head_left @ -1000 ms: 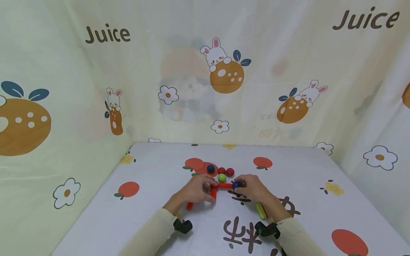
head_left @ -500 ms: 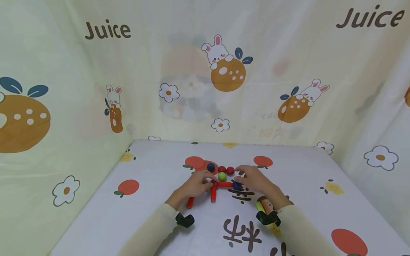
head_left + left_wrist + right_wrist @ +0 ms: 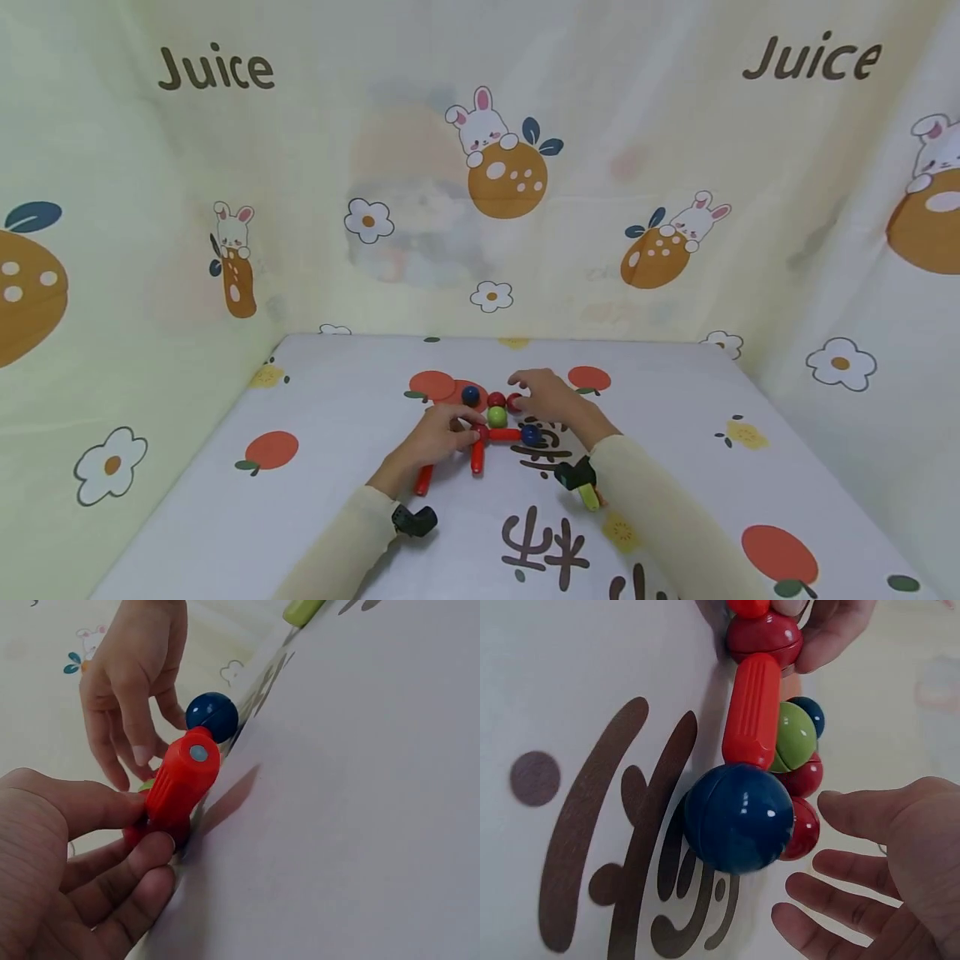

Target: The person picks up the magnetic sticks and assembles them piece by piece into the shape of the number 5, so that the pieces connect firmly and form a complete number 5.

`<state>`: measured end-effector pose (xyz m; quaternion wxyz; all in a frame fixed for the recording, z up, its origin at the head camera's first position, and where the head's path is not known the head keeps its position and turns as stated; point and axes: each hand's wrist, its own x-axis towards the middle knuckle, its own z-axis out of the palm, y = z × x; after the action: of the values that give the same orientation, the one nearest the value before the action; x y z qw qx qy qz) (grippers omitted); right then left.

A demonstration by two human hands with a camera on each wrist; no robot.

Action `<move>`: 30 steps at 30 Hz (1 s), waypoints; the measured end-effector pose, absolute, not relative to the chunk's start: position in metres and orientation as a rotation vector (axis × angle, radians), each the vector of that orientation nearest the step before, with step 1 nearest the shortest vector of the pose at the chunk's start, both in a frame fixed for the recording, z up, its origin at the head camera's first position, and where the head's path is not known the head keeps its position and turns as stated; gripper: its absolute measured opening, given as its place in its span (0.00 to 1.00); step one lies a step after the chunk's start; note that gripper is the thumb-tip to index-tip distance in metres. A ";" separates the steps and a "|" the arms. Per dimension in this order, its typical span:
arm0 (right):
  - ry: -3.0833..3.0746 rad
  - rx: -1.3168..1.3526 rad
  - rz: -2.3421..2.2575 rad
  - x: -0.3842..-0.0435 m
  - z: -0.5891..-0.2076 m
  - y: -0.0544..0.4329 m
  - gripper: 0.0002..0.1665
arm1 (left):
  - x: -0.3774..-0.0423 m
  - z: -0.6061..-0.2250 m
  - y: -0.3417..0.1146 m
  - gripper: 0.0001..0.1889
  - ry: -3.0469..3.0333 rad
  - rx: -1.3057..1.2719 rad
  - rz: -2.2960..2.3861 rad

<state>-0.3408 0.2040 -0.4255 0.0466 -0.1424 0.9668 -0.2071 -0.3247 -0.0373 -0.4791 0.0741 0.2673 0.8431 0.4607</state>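
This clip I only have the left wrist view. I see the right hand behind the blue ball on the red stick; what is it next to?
Observer: The right wrist view shows the right hand close beside a red ball; whether they touch, I can't settle.
Reviewer: Is mine the only blue ball?
Observer: No, in the head view a second blue ball lies beyond the left hand.
Reviewer: Anything red on the near side, outside my frame?
Observer: Yes, the head view shows another red stick near the left wrist, its far end hidden by the hand.
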 end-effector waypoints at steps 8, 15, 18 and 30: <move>2.929 -0.372 -0.527 -0.349 -0.426 0.193 0.23 | -0.329 -0.480 -0.038 0.12 2.501 0.840 1.415; 2.937 -0.294 -0.510 -0.351 -0.438 0.194 0.22 | -0.327 -0.484 -0.035 0.12 2.512 0.840 1.396; 2.945 -0.321 -0.531 -0.352 -0.438 0.192 0.22 | -0.326 -0.484 -0.038 0.12 2.531 0.814 1.395; 3.006 -0.388 -0.694 -0.341 -0.432 0.189 0.20 | -0.326 -0.480 -0.042 0.12 2.524 0.780 1.402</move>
<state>-0.3412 0.1889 -0.4322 0.0163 -0.1247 0.9666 -0.2232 -0.3264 -0.0422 -0.4798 0.0751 0.2600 0.8415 0.4675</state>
